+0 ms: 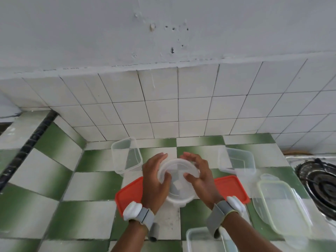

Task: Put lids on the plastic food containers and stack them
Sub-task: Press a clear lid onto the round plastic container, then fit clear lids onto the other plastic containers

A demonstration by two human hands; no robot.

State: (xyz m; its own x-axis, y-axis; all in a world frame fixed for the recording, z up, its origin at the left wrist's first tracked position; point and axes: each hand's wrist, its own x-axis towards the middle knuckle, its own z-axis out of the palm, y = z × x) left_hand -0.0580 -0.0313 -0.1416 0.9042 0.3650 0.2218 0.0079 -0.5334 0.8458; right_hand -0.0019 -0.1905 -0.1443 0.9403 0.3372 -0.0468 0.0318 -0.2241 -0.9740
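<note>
Round lid (179,167): clear thin plastic, judged light, flexible, slick; best pressed at the rim. Left hand (154,180) and right hand (199,176) clasp its opposite edges over the round container (179,198).

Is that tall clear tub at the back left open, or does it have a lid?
Open. The tall clear tub stands upright on the counter with no lid on its rim; you see straight down inside, and it looks empty.

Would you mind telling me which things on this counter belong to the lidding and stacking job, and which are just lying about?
Part of the job:
round lid, pressed by left hand and right hand
round container
orange lid
square tub
rectangular tub
green-rimmed lid
near container

Just lying about:
stove burner
wrist bands
</note>
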